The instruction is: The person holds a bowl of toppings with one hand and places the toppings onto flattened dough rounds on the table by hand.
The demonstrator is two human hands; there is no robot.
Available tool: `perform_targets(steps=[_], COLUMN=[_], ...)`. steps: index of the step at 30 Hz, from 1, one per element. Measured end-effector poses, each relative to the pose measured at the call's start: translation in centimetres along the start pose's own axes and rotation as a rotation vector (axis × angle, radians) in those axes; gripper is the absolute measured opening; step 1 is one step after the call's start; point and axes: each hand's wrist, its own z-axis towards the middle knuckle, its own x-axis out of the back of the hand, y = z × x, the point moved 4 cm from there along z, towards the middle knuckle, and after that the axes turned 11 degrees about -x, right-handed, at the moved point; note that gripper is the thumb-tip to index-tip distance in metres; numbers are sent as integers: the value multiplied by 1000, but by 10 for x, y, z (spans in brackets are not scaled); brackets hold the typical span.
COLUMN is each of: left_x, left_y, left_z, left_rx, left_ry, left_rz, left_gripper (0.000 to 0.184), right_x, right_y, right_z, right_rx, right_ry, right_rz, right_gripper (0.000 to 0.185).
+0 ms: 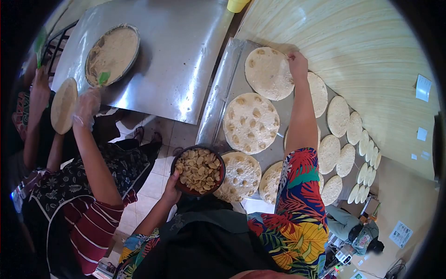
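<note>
Nearest, bowl (187,190): lower centre, left hand (171,189) gripping its left side, slices (200,171) heaped inside.
Right hand (298,65): upper centre, fingers curled; whether they pinch anything, cannot tell.
Flatbread (269,78): round, just left of the right fingertips, left hand well apart.

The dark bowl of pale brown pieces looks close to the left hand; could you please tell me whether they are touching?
Touching: the head view shows the left hand against the dark bowl, a digit over its rim.
</note>
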Motion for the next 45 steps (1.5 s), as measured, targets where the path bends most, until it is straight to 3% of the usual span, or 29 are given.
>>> perform_targets(steps=[4, 7, 11, 16, 19, 21, 23, 24, 27, 29, 34, 42, 44, 45], left_x=[0, 3, -5, -2, -7, -5, -22, -29, -30, -48, -64, -81, -82, -83], left_y=[-2, -3, 4, 5, 11, 11, 27, 32, 27, 42, 47, 45, 42, 42], left_z=[-3, -4, -2, 1, 6, 9, 21, 26, 41, 44, 53, 55, 53, 51], left_rx=[16, 19, -8, -19, -2, 25, -92, -126, -152, -140, -177, -245, -215, -208], left_ry=[7, 4, -8, 17, 87, 118, 73, 178, 197, 155, 95, 111, 89, 95], left_rz=[6, -13, -34, -81, -46, -25, -20, -31, -60, -25, -23, 32, 29, 29], left_gripper=[72, 71, 69, 67, 64, 61, 60, 58, 58, 60, 56, 55, 56, 56], right_x=[-6, -7, 3, -5, 7, 23, 45, 48, 54, 56, 65, 61, 61, 62], right_y=[-15, -17, -16, -4, -15, -40, -104, -127, -187, -209, -228, -227, -220, -218], right_z=[-6, -9, -17, -19, -17, -33, -79, -104, -189, -234, -275, -290, -287, -285], right_rx=[153, 187, 97, 140, 21, 170, 120, 70, 298, 409, 525, 515, 283, 284], right_ry=[78, 118, 157, 74, 165, 198, -29, -156, -501, -613, -585, -561, -677, -671], right_rz=[-287, -232, -141, -467, -410, -111, 134, 247, 434, 353, 243, 200, 397, 394], right_gripper=[12, 14, 15, 17, 21, 19, 19, 21, 22, 18, 23, 26, 20, 20])
